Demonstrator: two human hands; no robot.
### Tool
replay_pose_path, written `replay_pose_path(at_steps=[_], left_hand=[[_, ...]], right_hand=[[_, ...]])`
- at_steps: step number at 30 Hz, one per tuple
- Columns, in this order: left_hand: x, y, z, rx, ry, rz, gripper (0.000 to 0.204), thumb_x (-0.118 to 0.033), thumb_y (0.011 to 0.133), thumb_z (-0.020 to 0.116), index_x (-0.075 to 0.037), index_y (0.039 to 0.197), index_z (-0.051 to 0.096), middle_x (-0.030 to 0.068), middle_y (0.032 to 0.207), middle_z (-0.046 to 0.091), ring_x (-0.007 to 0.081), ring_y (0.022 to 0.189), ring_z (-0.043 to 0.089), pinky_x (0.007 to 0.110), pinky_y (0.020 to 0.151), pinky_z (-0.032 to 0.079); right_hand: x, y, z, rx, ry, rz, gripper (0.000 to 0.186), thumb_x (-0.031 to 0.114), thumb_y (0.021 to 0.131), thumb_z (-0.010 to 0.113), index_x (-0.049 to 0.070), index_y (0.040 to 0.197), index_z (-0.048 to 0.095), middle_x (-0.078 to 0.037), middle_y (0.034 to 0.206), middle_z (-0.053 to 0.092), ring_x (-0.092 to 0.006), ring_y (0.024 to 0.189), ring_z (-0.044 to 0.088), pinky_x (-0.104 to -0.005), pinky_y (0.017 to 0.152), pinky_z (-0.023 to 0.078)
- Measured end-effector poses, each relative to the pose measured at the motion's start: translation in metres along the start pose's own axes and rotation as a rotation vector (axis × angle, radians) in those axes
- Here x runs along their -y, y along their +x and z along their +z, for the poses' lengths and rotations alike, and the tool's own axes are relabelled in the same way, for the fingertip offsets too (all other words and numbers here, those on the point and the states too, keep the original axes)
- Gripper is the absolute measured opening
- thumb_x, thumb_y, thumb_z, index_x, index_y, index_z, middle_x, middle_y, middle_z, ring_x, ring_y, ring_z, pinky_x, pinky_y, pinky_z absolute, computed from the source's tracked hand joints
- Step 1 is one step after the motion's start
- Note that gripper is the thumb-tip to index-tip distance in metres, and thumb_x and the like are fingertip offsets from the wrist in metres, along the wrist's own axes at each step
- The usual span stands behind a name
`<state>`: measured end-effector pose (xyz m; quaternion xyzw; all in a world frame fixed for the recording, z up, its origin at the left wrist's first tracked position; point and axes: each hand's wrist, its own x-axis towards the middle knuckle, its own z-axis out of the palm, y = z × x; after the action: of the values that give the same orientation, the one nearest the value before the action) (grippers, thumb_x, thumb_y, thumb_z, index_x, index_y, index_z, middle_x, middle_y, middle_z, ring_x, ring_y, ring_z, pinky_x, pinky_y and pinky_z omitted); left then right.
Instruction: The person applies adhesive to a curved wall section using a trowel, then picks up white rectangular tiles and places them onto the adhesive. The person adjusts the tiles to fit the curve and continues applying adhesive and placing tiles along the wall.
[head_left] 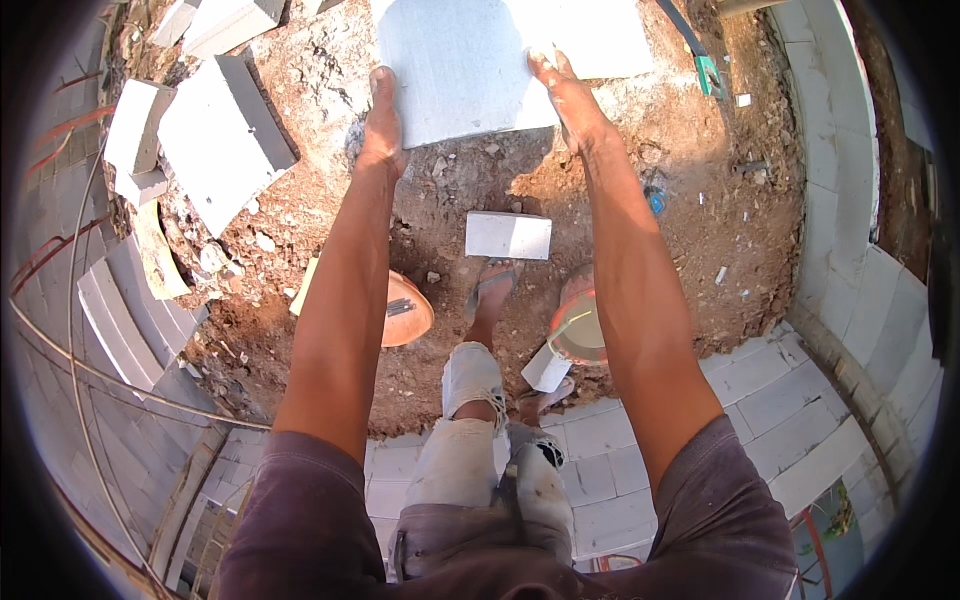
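Note:
A large, flat white block (455, 80) lies at the top of the view, held at its two sides. My left hand (385, 125) is closed on its left edge, and my right hand (570, 100) grips its right edge. A small white brick (508, 235) rests on the dirt between my forearms, just beyond my sandaled foot. An orange container (405, 315) with a dark tool in it is partly hidden by my left forearm. By my right forearm is a bucket (577, 330) of grey material, with another brick (545, 365) leaning near it.
Several white blocks (215, 140) are piled on the left. A long tool with a green handle (708, 75) lies upper right. Block walls (840, 250) curve around the rubble-strewn dirt (715, 250). Cables (75, 300) and red rods run along the left, and a block ledge (760, 410) borders the near side.

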<state>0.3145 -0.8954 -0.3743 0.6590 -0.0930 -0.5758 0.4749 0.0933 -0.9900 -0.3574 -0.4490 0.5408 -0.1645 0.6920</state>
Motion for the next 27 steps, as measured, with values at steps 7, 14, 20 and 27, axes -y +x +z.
replay_pose_path(at_steps=[7,14,20,27], left_hand=[[0.134,-0.197,-0.056,-0.007,-0.143,-0.254,0.091,-0.068,0.092,0.052,-0.002,0.151,0.030,0.0174,0.145,0.048,0.0305,0.131,0.050,0.045,0.109,0.042],[0.116,-0.457,-0.057,-0.025,-0.059,-0.298,0.080,-0.049,0.092,0.065,-0.001,0.148,0.033,0.0162,0.137,0.053,0.0294,0.124,0.055,0.044,0.103,0.048],[0.076,-0.575,-0.048,-0.098,-0.098,-0.528,0.073,-0.051,0.097,0.058,-0.001,0.146,0.039,0.0170,0.137,0.055,0.0303,0.125,0.055,0.047,0.104,0.047],[0.075,-0.515,-0.042,-0.032,0.005,-0.605,0.074,-0.057,0.101,0.044,-0.002,0.150,0.036,0.0164,0.150,0.044,0.0315,0.136,0.045,0.047,0.113,0.036]], right_hand=[[-0.108,-0.199,0.008,0.150,0.218,0.093,0.110,0.032,0.081,0.078,0.001,0.158,0.007,-0.029,0.153,0.031,-0.0343,0.141,0.037,-0.0439,0.117,0.030],[-0.112,-0.444,0.015,0.116,0.300,0.207,0.102,0.026,0.083,0.075,0.000,0.158,0.011,-0.022,0.156,0.029,-0.0304,0.142,0.033,-0.0419,0.116,0.030],[-0.060,-0.556,0.008,0.121,0.611,0.498,0.090,0.029,0.088,0.068,0.003,0.158,0.017,-0.016,0.153,0.036,-0.0269,0.137,0.041,-0.0413,0.112,0.034],[-0.090,-0.533,0.017,0.026,0.837,0.843,0.052,0.040,0.093,0.064,0.004,0.130,0.055,-0.014,0.120,0.063,-0.0247,0.118,0.059,-0.0405,0.100,0.047]])
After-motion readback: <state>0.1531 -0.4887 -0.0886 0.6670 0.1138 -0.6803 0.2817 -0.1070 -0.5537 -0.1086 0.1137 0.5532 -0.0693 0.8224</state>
